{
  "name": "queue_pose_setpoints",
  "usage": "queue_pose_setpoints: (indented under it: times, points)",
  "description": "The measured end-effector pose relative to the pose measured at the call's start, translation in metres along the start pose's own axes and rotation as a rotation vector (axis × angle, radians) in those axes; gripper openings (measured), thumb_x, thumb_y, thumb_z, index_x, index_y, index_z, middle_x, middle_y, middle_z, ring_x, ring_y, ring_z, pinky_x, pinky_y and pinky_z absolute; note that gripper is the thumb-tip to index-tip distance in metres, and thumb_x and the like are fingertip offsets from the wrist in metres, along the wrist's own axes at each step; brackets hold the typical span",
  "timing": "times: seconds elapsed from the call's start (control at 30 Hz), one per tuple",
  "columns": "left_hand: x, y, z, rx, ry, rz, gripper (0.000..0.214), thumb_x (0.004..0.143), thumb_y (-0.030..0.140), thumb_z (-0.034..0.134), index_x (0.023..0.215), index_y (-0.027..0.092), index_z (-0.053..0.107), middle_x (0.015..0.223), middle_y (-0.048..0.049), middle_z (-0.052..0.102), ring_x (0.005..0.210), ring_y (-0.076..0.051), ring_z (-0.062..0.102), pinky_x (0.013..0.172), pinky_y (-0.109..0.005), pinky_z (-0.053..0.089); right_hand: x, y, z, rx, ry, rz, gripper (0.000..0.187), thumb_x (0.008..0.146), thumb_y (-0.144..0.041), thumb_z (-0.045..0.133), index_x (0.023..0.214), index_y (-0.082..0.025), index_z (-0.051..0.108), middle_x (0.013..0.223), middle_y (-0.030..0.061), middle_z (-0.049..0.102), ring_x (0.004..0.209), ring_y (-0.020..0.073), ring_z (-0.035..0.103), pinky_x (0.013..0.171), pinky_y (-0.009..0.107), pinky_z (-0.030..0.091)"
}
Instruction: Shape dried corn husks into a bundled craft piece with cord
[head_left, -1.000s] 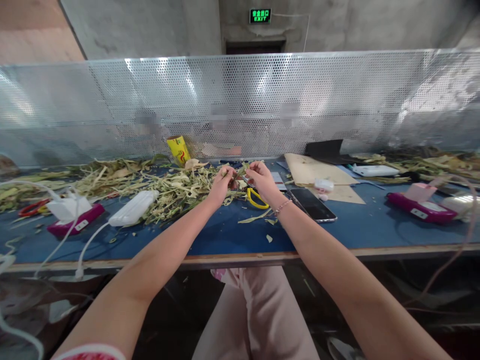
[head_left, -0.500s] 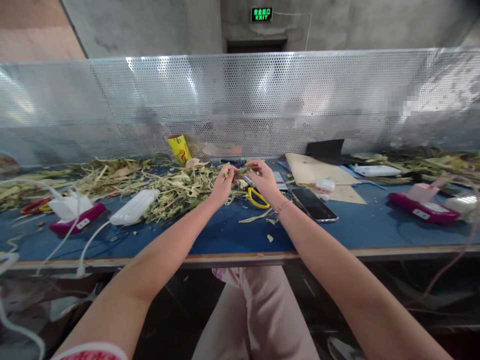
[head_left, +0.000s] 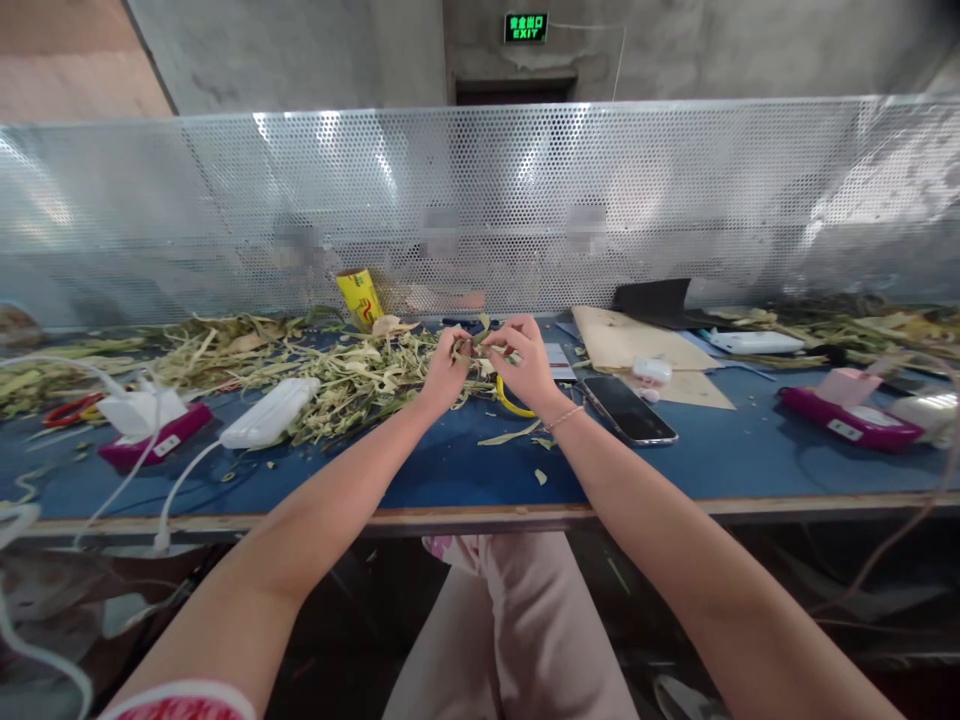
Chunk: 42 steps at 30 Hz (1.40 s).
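Note:
My left hand [head_left: 445,370] is closed, its fingertips pinching a dry greenish leaf [head_left: 484,325] above the blue table. The fingers of my right hand [head_left: 523,362] close on the same leaf from the other side. Both hands nearly meet; part of the leaf is hidden by the fingers. Just under my right hand shows a yellow loop handle [head_left: 513,400], partly covered, looking like that of scissors. To the left of my left hand spreads a heap of dried leaves and stalks [head_left: 360,380]. A loose leaf strip [head_left: 510,437] lies nearer to me.
A phone [head_left: 630,410], a small white case [head_left: 650,371] and brown paper [head_left: 630,345] lie on the right. At left are a white power bank [head_left: 271,412] and a magenta power strip [head_left: 154,440] with cables. Behind the heap, a yellow can [head_left: 360,298] leans near the perforated metal screen [head_left: 495,200].
My right hand has shifted slightly left and down, its fingertips now at the leaf, and covers more of the yellow handle. A leaf end now sticks up between the hands.

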<state>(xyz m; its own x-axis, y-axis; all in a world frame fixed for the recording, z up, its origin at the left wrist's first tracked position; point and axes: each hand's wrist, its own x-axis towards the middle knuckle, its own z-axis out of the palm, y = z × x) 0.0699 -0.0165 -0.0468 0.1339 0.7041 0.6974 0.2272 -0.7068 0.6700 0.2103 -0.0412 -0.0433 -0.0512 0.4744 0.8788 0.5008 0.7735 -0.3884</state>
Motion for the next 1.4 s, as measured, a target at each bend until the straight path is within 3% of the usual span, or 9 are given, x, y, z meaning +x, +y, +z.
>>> queue_pose_setpoints:
  times: [0.17,0.37,0.47,0.63,0.87,1.13,1.3,1.4]
  points:
    - [0.003,-0.006,-0.001,-0.101,0.058,-0.143,0.016,0.083,0.036,0.046,0.084,0.021,0.042,0.071,0.0019,0.049,0.063,-0.01,0.047,0.061,-0.024,0.039,-0.003,0.008,0.003,0.032,-0.052,-0.095,0.015,0.073,-0.012,0.05,0.076,-0.022,0.061,0.087,0.005,0.049,0.082,0.0159,0.052,0.07,0.033,0.048]
    - [0.006,-0.015,0.0,-0.179,0.096,-0.209,0.021,0.084,0.041,0.043,0.083,0.02,0.042,0.071,0.0019,0.047,0.062,-0.009,0.047,0.058,-0.023,0.038,-0.004,-0.008,0.003,0.083,-0.079,-0.097,0.014,0.076,-0.015,0.049,0.078,-0.022,0.06,0.092,0.0063,0.06,0.091,0.0181,0.056,0.084,0.038,0.046]
    - [0.006,-0.014,0.001,-0.224,0.1,-0.222,0.026,0.083,0.046,0.044,0.083,0.02,0.043,0.072,0.0017,0.047,0.061,-0.009,0.046,0.055,-0.022,0.036,-0.005,-0.013,0.006,0.123,-0.079,-0.023,0.012,0.076,-0.016,0.048,0.078,-0.022,0.058,0.09,0.0061,0.063,0.088,0.018,0.058,0.078,0.036,0.048]
    - [0.005,-0.011,0.003,-0.32,0.095,-0.239,0.022,0.083,0.041,0.047,0.086,0.02,0.046,0.07,0.0024,0.046,0.058,-0.007,0.044,0.052,-0.021,0.034,-0.006,-0.004,0.016,0.171,-0.023,0.239,0.009,0.074,-0.022,0.049,0.08,-0.02,0.055,0.076,0.0031,0.061,0.066,0.0148,0.058,0.065,0.031,0.049]
    - [0.006,-0.01,0.002,-0.434,0.065,-0.33,0.016,0.082,0.036,0.047,0.081,0.021,0.043,0.062,0.0036,0.04,0.052,-0.007,0.042,0.046,-0.019,0.032,-0.006,0.009,0.022,0.265,-0.166,0.21,0.021,0.073,-0.017,0.046,0.087,-0.02,0.062,0.081,0.0035,0.059,0.064,0.0128,0.058,0.065,0.031,0.05]
    - [0.006,-0.013,-0.001,-0.294,0.033,-0.25,0.01,0.078,0.028,0.046,0.083,0.02,0.049,0.067,0.0013,0.046,0.06,-0.01,0.045,0.053,-0.023,0.035,0.0,0.013,0.019,0.3,-0.191,0.345,0.023,0.068,-0.012,0.044,0.075,-0.019,0.065,0.081,0.0031,0.055,0.058,0.0107,0.053,0.064,0.032,0.049]
    - [0.002,0.001,-0.003,-0.043,-0.074,-0.065,0.023,0.07,0.015,0.046,0.092,0.019,0.051,0.088,-0.0019,0.055,0.082,-0.014,0.05,0.075,-0.027,0.04,0.003,0.005,0.016,0.549,-0.119,0.567,0.011,0.069,-0.026,0.053,0.07,-0.018,0.06,0.077,0.0015,0.055,0.06,0.0109,0.054,0.06,0.029,0.047]
    - [0.0,0.004,-0.003,-0.021,-0.123,-0.032,0.033,0.067,0.01,0.043,0.098,0.018,0.051,0.101,-0.0046,0.055,0.092,-0.016,0.05,0.084,-0.029,0.04,0.005,0.0,0.013,0.713,-0.048,0.709,0.022,0.064,-0.038,0.063,0.068,-0.018,0.056,0.065,-0.0013,0.055,0.056,0.0098,0.052,0.058,0.027,0.046]
